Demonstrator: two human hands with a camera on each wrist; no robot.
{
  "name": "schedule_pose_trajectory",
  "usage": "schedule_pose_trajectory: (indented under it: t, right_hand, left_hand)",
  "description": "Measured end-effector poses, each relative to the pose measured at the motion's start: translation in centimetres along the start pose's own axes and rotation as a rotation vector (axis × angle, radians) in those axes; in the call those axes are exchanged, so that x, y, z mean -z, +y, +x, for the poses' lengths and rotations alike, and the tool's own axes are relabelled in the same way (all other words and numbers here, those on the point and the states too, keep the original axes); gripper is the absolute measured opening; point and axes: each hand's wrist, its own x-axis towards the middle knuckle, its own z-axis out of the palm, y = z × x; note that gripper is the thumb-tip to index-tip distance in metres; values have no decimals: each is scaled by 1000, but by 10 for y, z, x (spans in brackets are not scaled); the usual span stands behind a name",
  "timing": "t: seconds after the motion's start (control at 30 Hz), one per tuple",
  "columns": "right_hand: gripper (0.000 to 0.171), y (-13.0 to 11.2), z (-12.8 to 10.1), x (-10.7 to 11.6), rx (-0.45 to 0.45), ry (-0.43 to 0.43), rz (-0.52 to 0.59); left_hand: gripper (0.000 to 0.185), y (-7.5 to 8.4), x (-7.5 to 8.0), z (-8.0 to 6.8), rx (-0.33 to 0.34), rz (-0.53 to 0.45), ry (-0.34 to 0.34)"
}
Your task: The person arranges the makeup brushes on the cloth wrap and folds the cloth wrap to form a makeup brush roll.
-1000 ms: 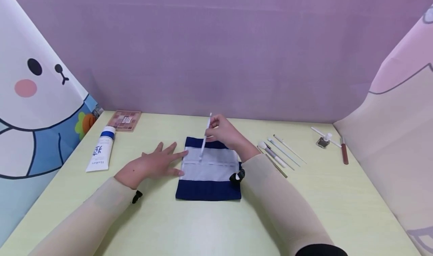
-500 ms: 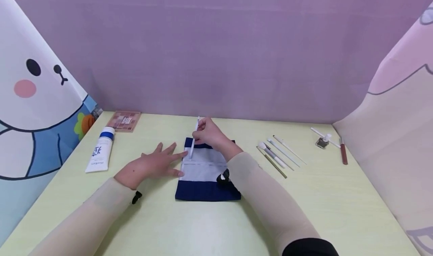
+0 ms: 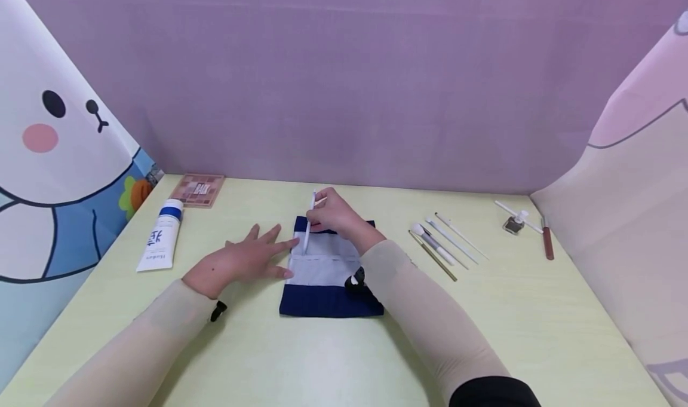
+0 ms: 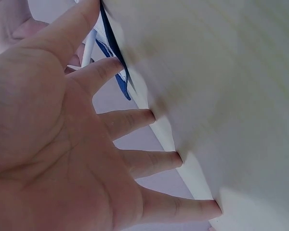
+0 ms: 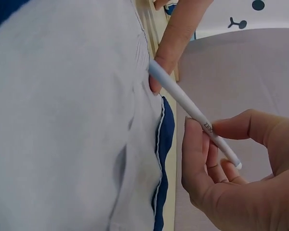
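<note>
A navy-and-white cloth roll (image 3: 322, 277) with a stitched pocket seam lies flat on the table. My right hand (image 3: 334, 211) pinches a slim white pen (image 5: 185, 102) between thumb and fingers. The pen tilts above the cloth's left side, its pale blue lower end at the pocket edge; whether that tip is inside the pocket I cannot tell. Flat and spread, my left hand (image 3: 242, 262) rests at the cloth's left edge. Its index finger and thumb touch the fabric, while the other fingertips (image 4: 171, 159) press on the table.
Several thin brushes and sticks (image 3: 430, 253) lie right of the cloth. Farther right are a small dark bottle (image 3: 513, 223) with a white cap, a white stick (image 3: 505, 207) and a brown-handled tool (image 3: 547, 242). A white tube (image 3: 160, 239) and a pink checked palette (image 3: 196, 190) lie left.
My right hand has shifted left with the pen, from the cloth's middle to its left side, and has stayed almost still over the last half second. The left hand has not moved.
</note>
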Motion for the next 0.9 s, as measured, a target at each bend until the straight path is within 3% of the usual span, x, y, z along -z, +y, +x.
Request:
schedule_pose_trajectory:
  t: [0.2, 0.37, 0.6, 0.73, 0.9]
  right_hand:
    - [72, 3, -1, 1, -5, -8, -42]
    - [76, 5, -1, -1, -14, 22, -51]
    - [84, 4, -4, -7, -63, -5, -77]
    - [83, 5, -5, -9, -70, -16, -84]
    - [69, 3, -9, -8, -63, -25, -149]
  left_hand:
    - [83, 1, 1, 0, 1, 1, -3]
    - [83, 1, 1, 0, 1, 0, -4]
    - [84, -1, -1, 1, -3, 2, -3]
    - [84, -2, -1, 2, -3, -1, -2]
    - [84, -2, 0, 1, 0, 8, -2]
